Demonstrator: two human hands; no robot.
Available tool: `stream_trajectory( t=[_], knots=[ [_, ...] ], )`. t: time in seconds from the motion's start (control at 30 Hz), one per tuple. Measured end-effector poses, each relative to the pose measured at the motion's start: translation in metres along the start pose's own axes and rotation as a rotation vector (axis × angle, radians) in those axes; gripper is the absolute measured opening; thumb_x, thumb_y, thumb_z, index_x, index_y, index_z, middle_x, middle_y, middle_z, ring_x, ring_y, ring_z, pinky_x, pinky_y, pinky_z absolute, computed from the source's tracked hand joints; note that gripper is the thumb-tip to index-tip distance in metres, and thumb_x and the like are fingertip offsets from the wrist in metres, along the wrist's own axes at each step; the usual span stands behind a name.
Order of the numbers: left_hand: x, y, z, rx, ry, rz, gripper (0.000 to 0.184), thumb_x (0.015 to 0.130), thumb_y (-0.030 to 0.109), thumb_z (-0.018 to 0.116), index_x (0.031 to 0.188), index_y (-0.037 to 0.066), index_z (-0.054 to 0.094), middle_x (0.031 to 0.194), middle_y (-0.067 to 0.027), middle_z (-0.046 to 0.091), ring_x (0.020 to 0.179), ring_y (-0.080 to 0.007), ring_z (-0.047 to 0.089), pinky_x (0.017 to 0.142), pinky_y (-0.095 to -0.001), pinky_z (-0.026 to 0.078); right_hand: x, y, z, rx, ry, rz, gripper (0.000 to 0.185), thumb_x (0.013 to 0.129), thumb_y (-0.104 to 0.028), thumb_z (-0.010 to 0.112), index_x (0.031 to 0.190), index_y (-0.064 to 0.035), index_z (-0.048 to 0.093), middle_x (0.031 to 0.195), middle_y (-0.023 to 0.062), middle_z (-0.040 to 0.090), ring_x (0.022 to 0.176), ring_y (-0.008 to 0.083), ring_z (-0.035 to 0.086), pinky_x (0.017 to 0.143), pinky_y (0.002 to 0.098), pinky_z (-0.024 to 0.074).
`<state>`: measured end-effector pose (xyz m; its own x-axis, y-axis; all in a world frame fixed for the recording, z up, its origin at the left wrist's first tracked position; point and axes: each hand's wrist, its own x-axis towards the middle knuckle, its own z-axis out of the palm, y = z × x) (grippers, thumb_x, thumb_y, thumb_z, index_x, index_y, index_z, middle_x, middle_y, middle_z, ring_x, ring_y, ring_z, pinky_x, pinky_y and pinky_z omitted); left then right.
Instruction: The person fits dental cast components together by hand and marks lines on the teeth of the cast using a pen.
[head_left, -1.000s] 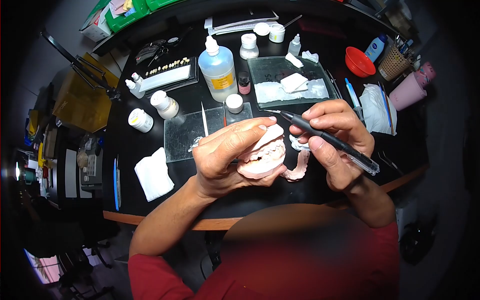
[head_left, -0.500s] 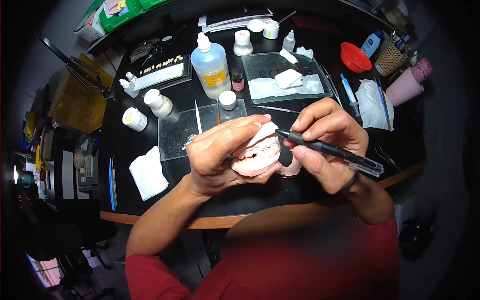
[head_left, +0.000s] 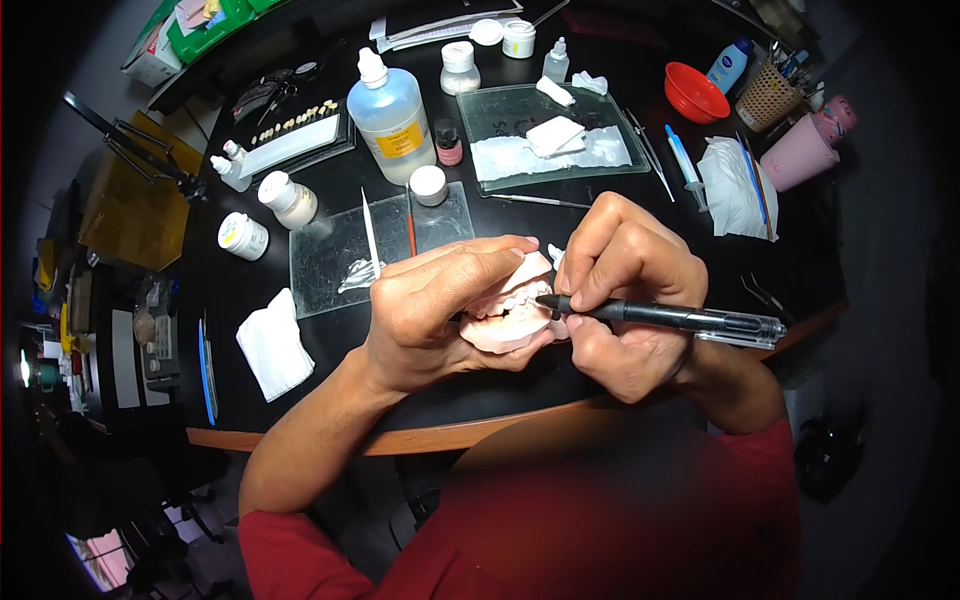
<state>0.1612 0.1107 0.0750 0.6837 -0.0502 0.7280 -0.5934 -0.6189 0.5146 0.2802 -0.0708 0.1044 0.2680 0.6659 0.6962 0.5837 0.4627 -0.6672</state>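
My left hand [head_left: 425,305] is wrapped round a pale pink dental cast [head_left: 500,335], upper and lower teeth together, with a dark gap in the row. A black pen [head_left: 670,317] is pinched in my right hand [head_left: 640,285]. Its tip points left and lies at the teeth on the cast's right side; whether it touches them I cannot tell. Its clear end sticks out to the right. Between the hands, a bit of another pinkish piece [head_left: 561,324] shows, mostly hidden.
Behind the hands lie a glass slab [head_left: 325,240] with thin tools and another glass plate [head_left: 500,105] with tissue. A large bottle [head_left: 395,125], small jars [head_left: 290,200] and a red bowl [head_left: 697,93] stand farther back. Folded tissue [head_left: 275,345] lies left, a syringe [head_left: 685,165] right.
The pen has swung flatter, and its tip has moved down from the cast's upper base to the teeth. My right fingers are curled more tightly. The view has shifted slightly.
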Motion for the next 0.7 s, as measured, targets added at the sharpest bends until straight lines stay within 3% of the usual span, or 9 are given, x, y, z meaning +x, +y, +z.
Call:
stream_trajectory(
  t=[0.1, 0.3, 0.7],
  knots=[
    [0.001, 0.002, 0.0034, -0.01, 0.036, -0.022, 0.051, 0.066, 0.019, 0.095, 0.105, -0.002, 0.07, 0.102, -0.0188, 0.075, 0.084, -0.0246, 0.077, 0.072, -0.0311, 0.062, -0.0018, 0.0021, 0.0011, 0.021, -0.016, 0.021, 0.02, 0.063, 0.007, 0.06, 0.078, -0.0048, 0.052, 0.084, 0.0106, 0.056, 0.071, 0.013, 0.056, 0.06, 0.0245, 0.0477],
    [0.0011, 0.0057, -0.0007, -0.021, -0.044, -0.061, 0.051, 0.066, 0.02, 0.095, 0.103, -0.004, 0.07, 0.1, -0.019, 0.075, 0.084, -0.0258, 0.077, 0.07, -0.0318, 0.06, -0.0016, 0.0047, 0.0011, 0.092, -0.051, 0.066, 0.022, 0.061, 0.008, 0.059, 0.076, -0.0055, 0.051, 0.082, 0.0087, 0.053, 0.069, 0.012, 0.054, 0.061, 0.0254, 0.0454],
    [0.0025, 0.0062, -0.0005, -0.019, -0.047, -0.043, 0.048, 0.068, 0.021, 0.094, 0.101, -0.003, 0.069, 0.077, -0.0103, 0.068, 0.084, -0.0289, 0.076, 0.074, -0.0352, 0.06, 0.0, 0.0044, -0.0014, 0.065, -0.098, 0.099, 0.022, 0.059, 0.009, 0.059, 0.074, -0.0056, 0.05, 0.081, 0.0086, 0.053, 0.066, 0.012, 0.054, 0.06, 0.0252, 0.0454]
  ],
)
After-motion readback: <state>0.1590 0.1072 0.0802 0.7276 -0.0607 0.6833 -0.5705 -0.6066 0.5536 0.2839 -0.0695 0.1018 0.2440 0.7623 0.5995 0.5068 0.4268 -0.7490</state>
